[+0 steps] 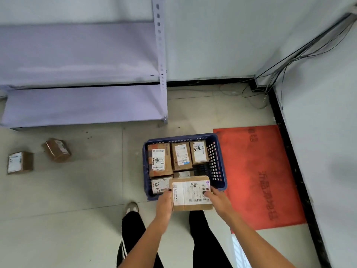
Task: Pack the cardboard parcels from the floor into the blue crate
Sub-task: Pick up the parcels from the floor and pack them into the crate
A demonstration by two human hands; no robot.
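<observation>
I hold a large cardboard parcel [190, 192] with a white label over the near edge of the blue crate [219, 163]. My left hand [164, 205] grips its left side and my right hand [218, 200] grips its right side. Inside the crate lie several labelled parcels: three in the far row [180, 156] and one at the near left marked 5283 [160, 185]. Another is mostly hidden under the held parcel. Two small parcels remain on the floor at the far left, one [19, 162] upright and one [57, 149] tilted.
A grey metal shelf unit [83, 105] stands against the wall behind the floor parcels. A red mat [260, 175] lies right of the crate, beside the black skirting. Cables [257, 91] trail in the corner. My legs and a shoe [132, 206] are below the crate.
</observation>
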